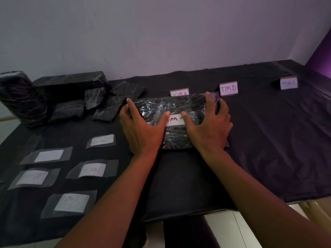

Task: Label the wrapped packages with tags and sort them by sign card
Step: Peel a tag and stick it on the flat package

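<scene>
Nearest, five taped tags (71, 203) lie flat on the black tablecloth (268, 149) at the left. Further in, both hands press on a black wrapped package (176, 136) lying at the table's middle: the left hand (141, 129) and right hand (209, 127) spread their fingers over its ends, thumbs smoothing a white tag (174, 120). Behind it stand sign cards TIM A (179, 93), TIM B (228, 88) and a third card (288, 83). More wrapped packages (68, 97) pile at the far left.
</scene>
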The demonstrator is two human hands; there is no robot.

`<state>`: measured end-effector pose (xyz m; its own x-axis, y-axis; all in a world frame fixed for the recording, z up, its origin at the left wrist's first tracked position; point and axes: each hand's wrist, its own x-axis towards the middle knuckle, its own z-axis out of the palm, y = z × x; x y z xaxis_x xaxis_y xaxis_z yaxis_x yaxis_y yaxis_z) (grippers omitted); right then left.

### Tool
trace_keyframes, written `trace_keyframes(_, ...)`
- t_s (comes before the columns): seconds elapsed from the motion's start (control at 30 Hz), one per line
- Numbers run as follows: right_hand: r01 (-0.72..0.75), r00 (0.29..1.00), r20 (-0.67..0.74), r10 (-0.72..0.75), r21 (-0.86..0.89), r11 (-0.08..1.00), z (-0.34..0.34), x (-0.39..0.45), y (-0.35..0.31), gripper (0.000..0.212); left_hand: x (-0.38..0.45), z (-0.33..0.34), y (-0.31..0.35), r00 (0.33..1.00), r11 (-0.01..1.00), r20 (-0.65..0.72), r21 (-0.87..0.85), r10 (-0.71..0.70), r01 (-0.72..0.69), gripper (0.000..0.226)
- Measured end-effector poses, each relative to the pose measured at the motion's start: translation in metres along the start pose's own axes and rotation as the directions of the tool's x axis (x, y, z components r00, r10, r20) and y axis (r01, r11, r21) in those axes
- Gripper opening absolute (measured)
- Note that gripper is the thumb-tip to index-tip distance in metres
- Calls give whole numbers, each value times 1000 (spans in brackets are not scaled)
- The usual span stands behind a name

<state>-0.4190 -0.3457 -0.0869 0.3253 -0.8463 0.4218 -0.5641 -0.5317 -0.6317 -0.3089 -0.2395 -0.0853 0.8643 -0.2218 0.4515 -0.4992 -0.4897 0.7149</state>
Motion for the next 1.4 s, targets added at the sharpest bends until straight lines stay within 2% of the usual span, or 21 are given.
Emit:
trace_keyframes(0.2,91,986,-159,-51,259,962,9,19,-3,79,16,1,-1,998,977,-54,-209,32,-42,110)
trace_keyframes(0.3,120,976,-212,-60,287,950,15,21,-1,77,19,2,-3,998,968,-65,-249,-19,2,109)
trace_keyframes(0.4,89,985,-167,-52,221,971,18,22,1,80,17,1,-4,994,969,-65,-238,-92,74,115)
trace_keyframes(0.5,55,993,-115,-37,157,986,15,20,-1,86,14,0,2,991,984,-61,-140,-116,107,120)
trace_keyframes(0.63,56,997,-54,-50,123,991,11,21,-5,108,11,-1,4,995,995,5,18,-99,99,141)
trace_keyframes(0.7,49,999,-20,-49,23,999,10,20,-5,116,11,-3,2,995,996,34,14,-92,91,138)
trace_keyframes(0.8,9,1000,7,-9,-54,998,13,14,-6,110,12,-3,-3,995,995,55,-60,-81,85,123)
trace_keyframes(1.0,-14,1000,-2,14,67,998,15,15,-2,81,14,-3,-10,997,988,39,-142,-60,65,106)
trace_keyframes(1.1,8,1000,3,-8,31,999,13,12,-2,73,13,-4,-11,998,991,52,-128,-34,40,106)
trace_keyframes(1.27,59,985,167,-35,-143,988,9,8,-2,100,13,-8,-10,987,999,161,-17,-25,28,136)
trace_keyframes(1.4,75,977,208,-41,-162,984,8,10,0,85,15,-6,-13,985,1000,170,-19,-21,25,128)
